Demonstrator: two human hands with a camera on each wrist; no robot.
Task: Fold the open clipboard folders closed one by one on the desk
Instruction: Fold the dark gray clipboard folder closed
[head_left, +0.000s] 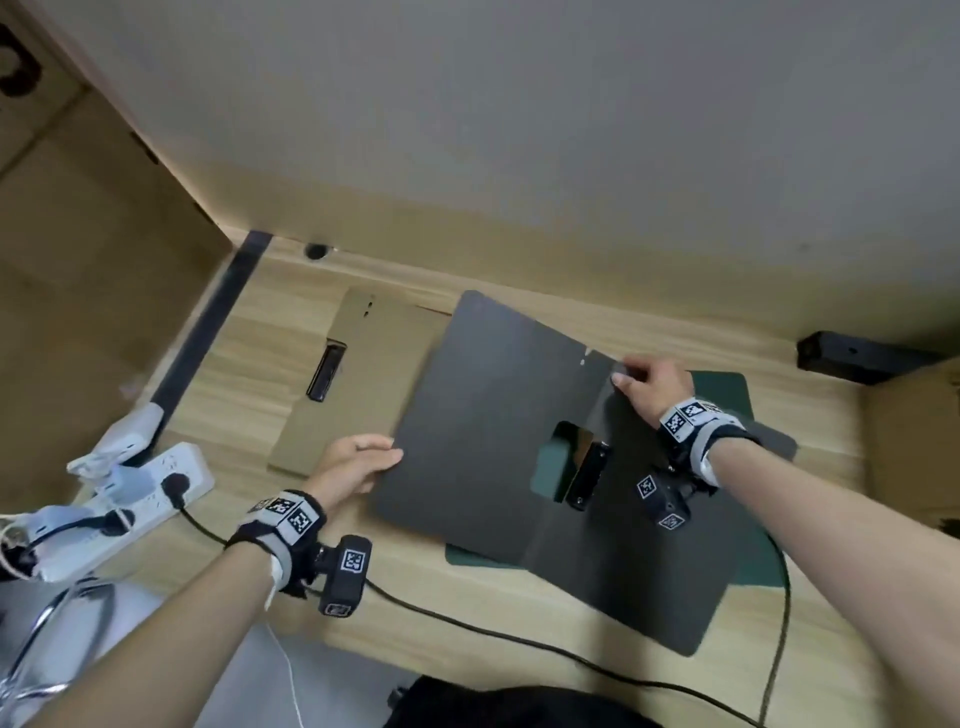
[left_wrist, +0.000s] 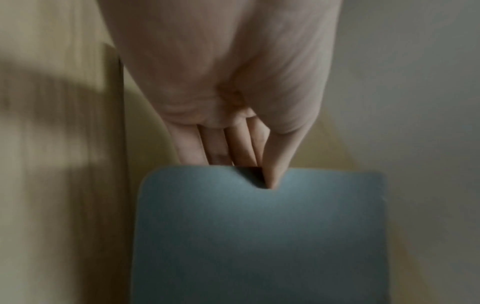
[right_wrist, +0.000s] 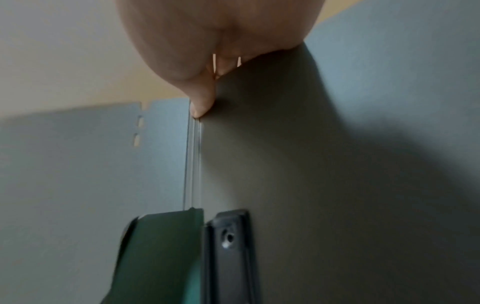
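An open dark grey clipboard folder (head_left: 498, 415) lies on the wooden desk (head_left: 519, 613), its left cover raised off the surface. My left hand (head_left: 358, 460) pinches that cover's left edge, thumb on top and fingers beneath; the left wrist view shows the thumb (left_wrist: 272, 174) on the grey cover (left_wrist: 259, 236). My right hand (head_left: 644, 382) presses the far end of the spine; the right wrist view shows its thumb (right_wrist: 201, 105) on the spine crease beside the black clip (right_wrist: 231, 257). A green folder (head_left: 727, 389) lies beneath. A tan folder (head_left: 363, 374) lies closed at the left.
A white power strip (head_left: 130, 493) with plugs and cables sits at the desk's left edge. A black cable (head_left: 519, 639) runs along the near edge. A black bracket (head_left: 857, 358) stands at the far right. A wall borders the far side.
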